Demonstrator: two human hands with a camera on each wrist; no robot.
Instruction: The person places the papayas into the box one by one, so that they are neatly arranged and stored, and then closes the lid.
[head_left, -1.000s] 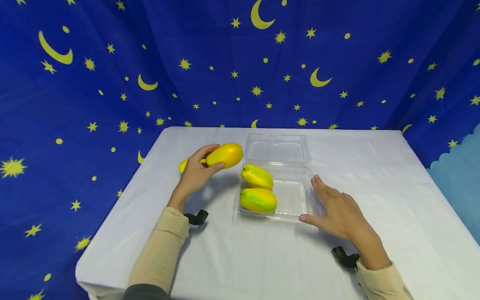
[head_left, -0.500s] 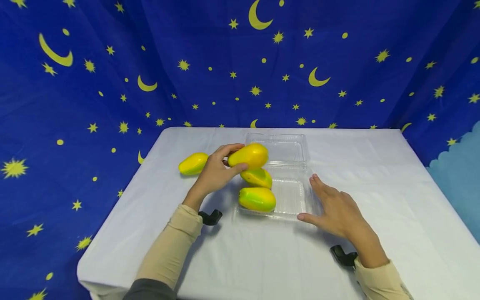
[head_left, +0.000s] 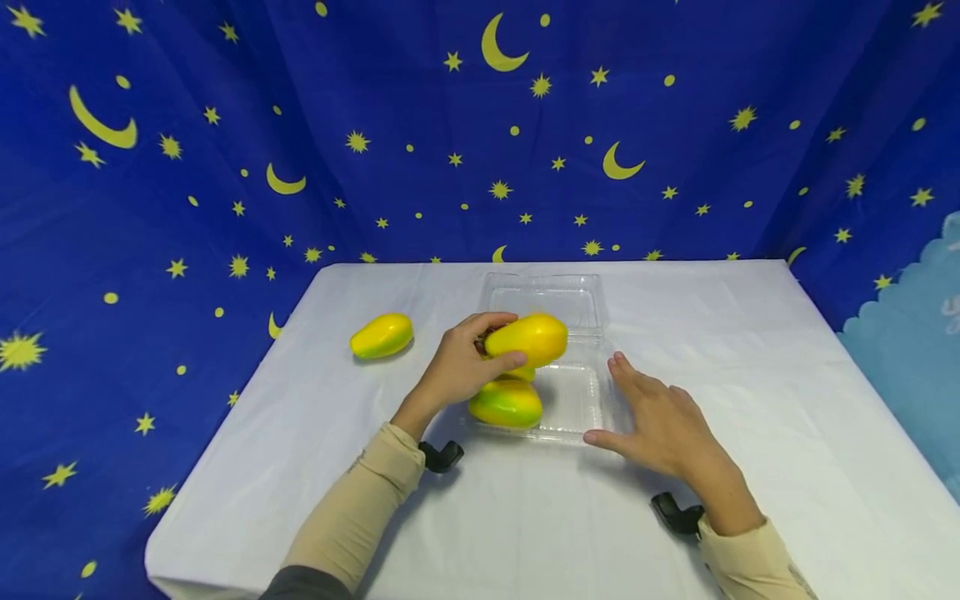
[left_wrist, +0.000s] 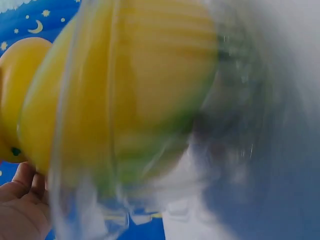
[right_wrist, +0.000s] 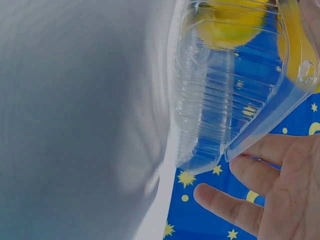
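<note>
My left hand (head_left: 459,365) grips a yellow papaya (head_left: 534,337) and holds it over the left part of a clear plastic clamshell box (head_left: 576,398). Inside the box at the front left lies a yellow-green papaya (head_left: 506,406). Behind it another papaya (head_left: 527,374) is mostly hidden by the left hand and the held fruit. In the left wrist view, a large blurred papaya (left_wrist: 145,85) shows through the box wall. My right hand (head_left: 666,423) is spread at the box's right side, thumb near the front corner; in the right wrist view its fingers (right_wrist: 255,170) are right at the rim.
One more papaya (head_left: 382,336) lies on the white tablecloth (head_left: 300,467), left of the box. The box's lid (head_left: 543,302) lies folded back behind it. A blue curtain (head_left: 420,100) with moons and stars hangs behind the table.
My left hand has carried its papaya rightward from beside the box to over it, uncovering the papaya left on the table. The right hand stays at the box's side.
</note>
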